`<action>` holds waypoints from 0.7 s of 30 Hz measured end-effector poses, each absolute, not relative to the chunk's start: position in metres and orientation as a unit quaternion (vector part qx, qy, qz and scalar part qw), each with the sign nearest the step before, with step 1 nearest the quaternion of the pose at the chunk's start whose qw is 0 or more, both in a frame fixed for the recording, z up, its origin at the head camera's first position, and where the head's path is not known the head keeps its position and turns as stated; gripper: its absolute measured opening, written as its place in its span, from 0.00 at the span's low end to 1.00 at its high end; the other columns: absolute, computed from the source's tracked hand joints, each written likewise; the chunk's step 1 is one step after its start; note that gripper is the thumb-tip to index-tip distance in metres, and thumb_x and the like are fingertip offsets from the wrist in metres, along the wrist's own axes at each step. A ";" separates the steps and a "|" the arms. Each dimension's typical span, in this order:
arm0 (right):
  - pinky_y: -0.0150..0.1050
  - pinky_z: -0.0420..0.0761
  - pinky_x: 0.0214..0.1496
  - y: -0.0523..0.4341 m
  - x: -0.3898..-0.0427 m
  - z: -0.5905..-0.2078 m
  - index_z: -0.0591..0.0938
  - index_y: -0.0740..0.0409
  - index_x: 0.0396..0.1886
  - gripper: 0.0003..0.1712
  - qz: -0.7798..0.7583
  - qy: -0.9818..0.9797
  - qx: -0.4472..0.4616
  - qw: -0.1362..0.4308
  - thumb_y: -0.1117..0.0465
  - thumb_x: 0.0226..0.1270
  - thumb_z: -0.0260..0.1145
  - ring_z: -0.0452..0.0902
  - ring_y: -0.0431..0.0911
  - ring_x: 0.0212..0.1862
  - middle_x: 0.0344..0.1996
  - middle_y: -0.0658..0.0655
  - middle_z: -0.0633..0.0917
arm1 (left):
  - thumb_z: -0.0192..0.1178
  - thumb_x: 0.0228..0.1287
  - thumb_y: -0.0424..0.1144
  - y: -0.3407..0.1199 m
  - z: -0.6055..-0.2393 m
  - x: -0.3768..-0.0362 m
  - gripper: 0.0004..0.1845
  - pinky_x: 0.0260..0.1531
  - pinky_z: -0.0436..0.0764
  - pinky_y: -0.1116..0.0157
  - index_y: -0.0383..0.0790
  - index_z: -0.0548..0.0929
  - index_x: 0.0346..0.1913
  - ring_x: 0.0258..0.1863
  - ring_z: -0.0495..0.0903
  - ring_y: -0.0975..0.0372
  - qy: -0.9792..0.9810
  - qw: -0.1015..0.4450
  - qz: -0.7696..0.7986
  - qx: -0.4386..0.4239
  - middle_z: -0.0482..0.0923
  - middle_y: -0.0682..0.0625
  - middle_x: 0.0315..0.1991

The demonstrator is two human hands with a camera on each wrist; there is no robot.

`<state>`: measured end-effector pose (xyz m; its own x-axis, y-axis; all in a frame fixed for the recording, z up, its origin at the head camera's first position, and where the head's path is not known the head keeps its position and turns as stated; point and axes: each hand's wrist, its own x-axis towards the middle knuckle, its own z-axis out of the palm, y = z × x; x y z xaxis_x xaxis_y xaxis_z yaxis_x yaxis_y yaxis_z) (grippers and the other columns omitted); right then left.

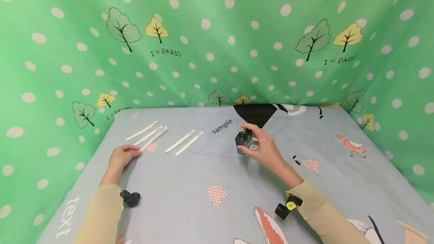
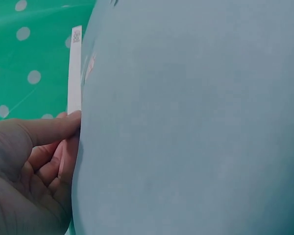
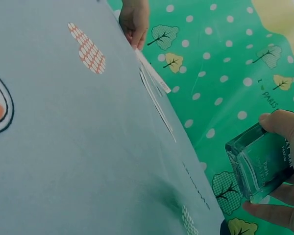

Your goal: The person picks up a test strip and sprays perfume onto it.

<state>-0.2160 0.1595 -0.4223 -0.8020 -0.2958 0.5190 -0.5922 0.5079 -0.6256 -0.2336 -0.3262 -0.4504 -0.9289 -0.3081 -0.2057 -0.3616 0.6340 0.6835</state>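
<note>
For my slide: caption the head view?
Right hand holds a glass bottle; left hand touches a paper strip.

Table w/ grey printed cloth; 5 white paper strips lying far-left
</note>
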 end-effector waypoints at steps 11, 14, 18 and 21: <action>0.41 0.89 0.45 0.161 -0.210 -0.422 0.71 0.46 0.67 0.39 0.416 -0.859 0.250 0.166 0.62 0.57 0.77 0.83 0.55 0.54 0.60 0.59 0.80 | 0.68 0.62 0.38 -0.324 -0.454 -0.229 0.15 0.28 0.79 0.77 0.32 0.82 0.47 0.30 0.76 0.71 0.863 0.051 0.463 -0.198 0.81 0.55 0.35; 0.40 0.89 0.44 0.161 -0.209 -0.424 0.71 0.47 0.67 0.39 0.409 -0.862 0.250 0.165 0.61 0.57 0.78 0.83 0.55 0.54 0.60 0.60 0.80 | 0.67 0.63 0.34 -0.320 -0.450 -0.223 0.12 0.30 0.82 0.78 0.31 0.81 0.45 0.27 0.78 0.75 0.848 0.050 0.493 -0.185 0.80 0.63 0.26; 0.41 0.89 0.44 0.161 -0.213 -0.419 0.71 0.47 0.67 0.39 0.406 -0.861 0.252 0.175 0.61 0.57 0.77 0.83 0.56 0.53 0.61 0.60 0.80 | 0.67 0.63 0.35 -0.312 -0.434 -0.224 0.09 0.32 0.83 0.78 0.34 0.81 0.43 0.27 0.79 0.76 0.843 0.038 0.514 -0.153 0.79 0.67 0.24; 0.42 0.89 0.44 0.161 -0.217 -0.416 0.71 0.46 0.67 0.39 0.407 -0.860 0.247 0.183 0.62 0.56 0.78 0.83 0.56 0.53 0.61 0.60 0.80 | 0.67 0.64 0.37 -0.305 -0.421 -0.229 0.10 0.34 0.84 0.76 0.35 0.81 0.43 0.27 0.80 0.76 0.853 0.039 0.506 -0.126 0.79 0.67 0.25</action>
<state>-0.2167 0.1608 -0.4156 -0.8109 -0.2760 0.5160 -0.5741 0.5462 -0.6100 -0.2290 -0.3054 -0.4210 -0.9650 -0.1757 -0.1947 -0.2551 0.4569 0.8522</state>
